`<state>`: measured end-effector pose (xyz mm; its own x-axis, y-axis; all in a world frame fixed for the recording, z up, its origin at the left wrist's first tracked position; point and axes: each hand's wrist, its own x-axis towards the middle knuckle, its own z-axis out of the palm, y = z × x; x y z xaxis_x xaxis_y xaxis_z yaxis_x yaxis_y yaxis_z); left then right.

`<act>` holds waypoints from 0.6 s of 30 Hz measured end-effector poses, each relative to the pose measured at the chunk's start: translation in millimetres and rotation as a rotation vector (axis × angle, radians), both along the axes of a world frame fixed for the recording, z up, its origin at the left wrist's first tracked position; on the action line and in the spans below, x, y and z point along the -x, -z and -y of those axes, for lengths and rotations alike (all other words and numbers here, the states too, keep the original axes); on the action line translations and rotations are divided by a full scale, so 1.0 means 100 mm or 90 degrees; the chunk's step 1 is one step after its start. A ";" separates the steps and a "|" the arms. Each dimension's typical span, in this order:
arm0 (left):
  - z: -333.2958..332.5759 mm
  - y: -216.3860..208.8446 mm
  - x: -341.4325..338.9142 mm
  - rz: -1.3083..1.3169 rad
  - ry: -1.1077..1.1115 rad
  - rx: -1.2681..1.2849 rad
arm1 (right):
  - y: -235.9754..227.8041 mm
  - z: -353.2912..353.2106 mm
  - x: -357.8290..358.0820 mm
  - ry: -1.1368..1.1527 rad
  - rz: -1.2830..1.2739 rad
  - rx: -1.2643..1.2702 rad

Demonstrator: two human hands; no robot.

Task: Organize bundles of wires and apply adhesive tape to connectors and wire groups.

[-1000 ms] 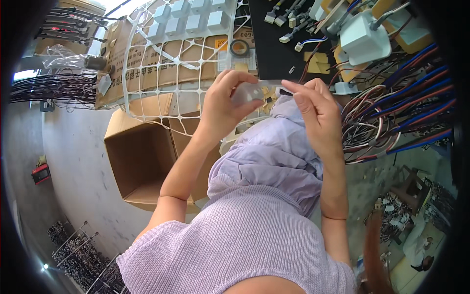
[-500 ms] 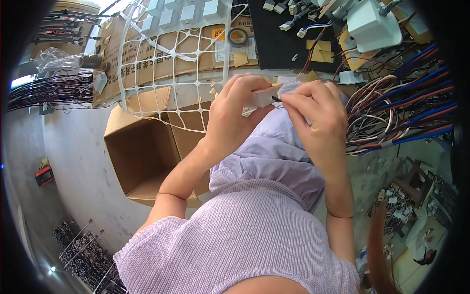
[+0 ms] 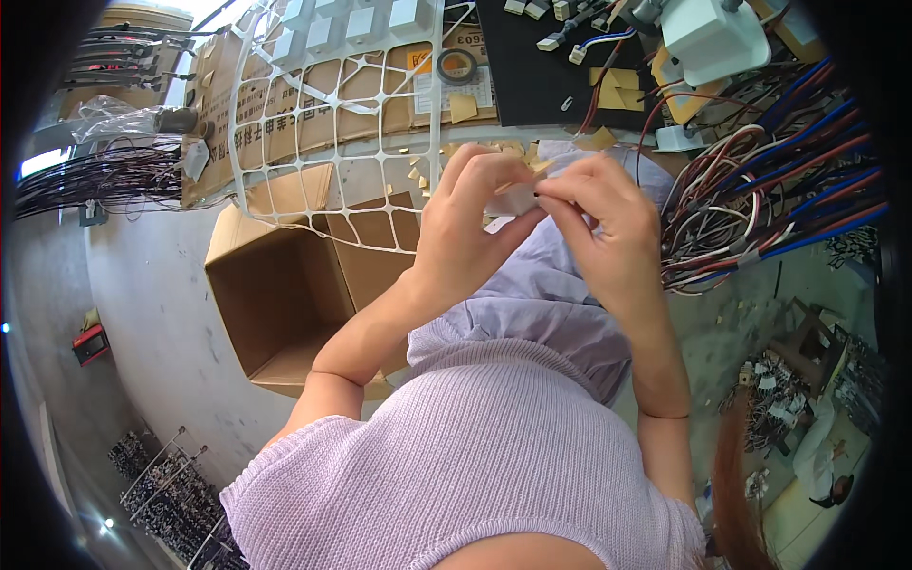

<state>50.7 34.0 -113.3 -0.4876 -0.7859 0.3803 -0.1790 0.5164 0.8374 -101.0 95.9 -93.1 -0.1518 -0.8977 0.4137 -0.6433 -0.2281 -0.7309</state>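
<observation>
Above my lap, my left hand [image 3: 465, 209] is closed round a small white box-shaped plastic part [image 3: 513, 200]. Its fingers cover much of the part. My right hand [image 3: 608, 204] meets it from the right, thumb and forefinger pinched at the part's near right corner. A tiny dark piece [image 3: 538, 195] shows between those fingertips, too small to name. Beyond the hands, several similar grey-white boxes [image 3: 366, 27] stand in rows on a white plastic net [image 3: 382, 102].
An open cardboard box [image 3: 275, 294] stands on the floor at the left. Wire bundles [image 3: 760, 214] hang at the right. On the table lie a tape roll [image 3: 457, 66], tan paper squares [image 3: 622, 87], a larger white housing [image 3: 712, 43] and white connectors [image 3: 578, 54] on a black mat [image 3: 527, 100].
My hands have drawn slightly closer together, and the right fingertips now sit against the white part. The dark piece shows less than before. The whole view has shifted a little.
</observation>
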 end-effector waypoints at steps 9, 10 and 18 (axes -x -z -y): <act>0.02 0.17 -0.24 -0.139 0.200 -0.481 | 0.34 -0.22 -0.01 0.070 0.082 -0.117; 0.01 0.22 -0.26 -0.138 0.206 -0.483 | 0.37 -0.24 -0.05 0.076 0.041 -0.103; -0.12 0.40 -0.30 -0.109 0.082 -0.626 | 0.55 -0.33 -0.15 0.017 0.031 -0.070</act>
